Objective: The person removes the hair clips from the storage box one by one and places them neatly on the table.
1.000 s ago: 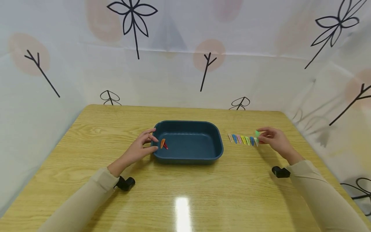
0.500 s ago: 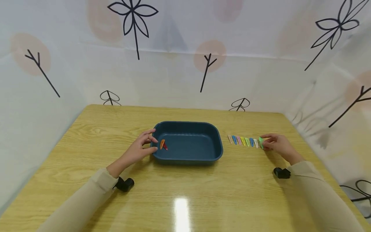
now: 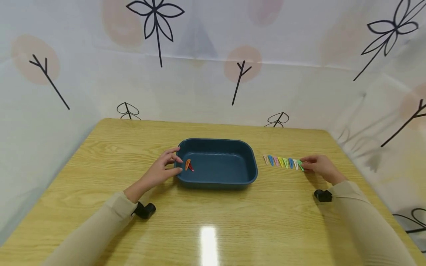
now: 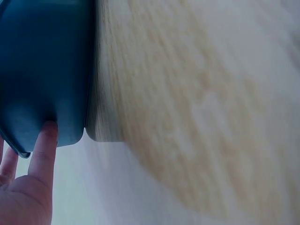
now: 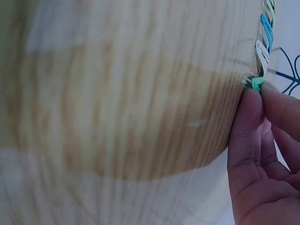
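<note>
My right hand (image 3: 320, 168) is down at the right end of the clip row (image 3: 283, 162), thumb and forefinger pinching the green clip (image 3: 300, 164) against the counter (image 3: 213, 221). The right wrist view shows the same: fingertips (image 5: 253, 101) closed on the small green clip (image 5: 256, 83), with a white clip (image 5: 261, 51) and a blue clip (image 5: 267, 26) lined up just beyond it. The green one sits last in the row, just beside the white one, and I cannot tell whether the two touch.

My left hand (image 3: 161, 170) rests at the left end of the tray (image 3: 217, 181), fingers loosely curved, fingertips on its rim and wall; the left wrist view shows one finger (image 4: 43, 145) against the tray's outer wall (image 4: 47, 70). It steadies the tray and grips nothing. Inside the tray, near that end, lie an orange clip (image 3: 187, 164) and a red clip (image 3: 190, 167), close together.

The risk I see is in the release. The clips are light and packed tight, so dragging my fingers sideways as I let go could knock the white neighbour and skew the row. A clip stuck to a fingertip would lift with it. Leaning on the tray could slide it on the glossy counter.
</note>
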Demonstrator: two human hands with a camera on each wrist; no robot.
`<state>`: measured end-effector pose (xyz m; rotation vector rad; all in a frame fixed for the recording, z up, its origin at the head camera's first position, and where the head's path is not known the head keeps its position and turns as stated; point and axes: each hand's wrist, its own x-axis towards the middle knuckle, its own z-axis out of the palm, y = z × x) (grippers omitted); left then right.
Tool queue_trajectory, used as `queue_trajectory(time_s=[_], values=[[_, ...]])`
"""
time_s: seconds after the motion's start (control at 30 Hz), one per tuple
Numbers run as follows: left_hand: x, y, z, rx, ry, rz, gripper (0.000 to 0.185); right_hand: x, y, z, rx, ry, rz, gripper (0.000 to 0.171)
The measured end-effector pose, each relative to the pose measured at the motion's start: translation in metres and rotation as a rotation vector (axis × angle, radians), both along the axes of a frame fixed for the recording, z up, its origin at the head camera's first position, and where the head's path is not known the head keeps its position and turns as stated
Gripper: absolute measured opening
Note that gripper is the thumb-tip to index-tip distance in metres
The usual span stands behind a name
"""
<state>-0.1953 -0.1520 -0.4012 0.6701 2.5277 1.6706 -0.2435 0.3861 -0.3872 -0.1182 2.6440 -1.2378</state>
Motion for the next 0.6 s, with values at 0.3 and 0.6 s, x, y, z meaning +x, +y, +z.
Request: queue_trajectory(time_s=[0.3, 0.6], values=[[0.0012, 0.0001, 0.0017, -0.021, 0.012, -0.001, 0.017, 0.0011, 0.0009, -0.0022, -0.027, -0.017, -0.055, 0.047], [0.0026, 0.0017, 0.0045, -0.050, -0.018, 0.013, 0.019, 0.0047, 0.0003, -0.0023, 0.009, 0.008, -0.057, 0.049]])
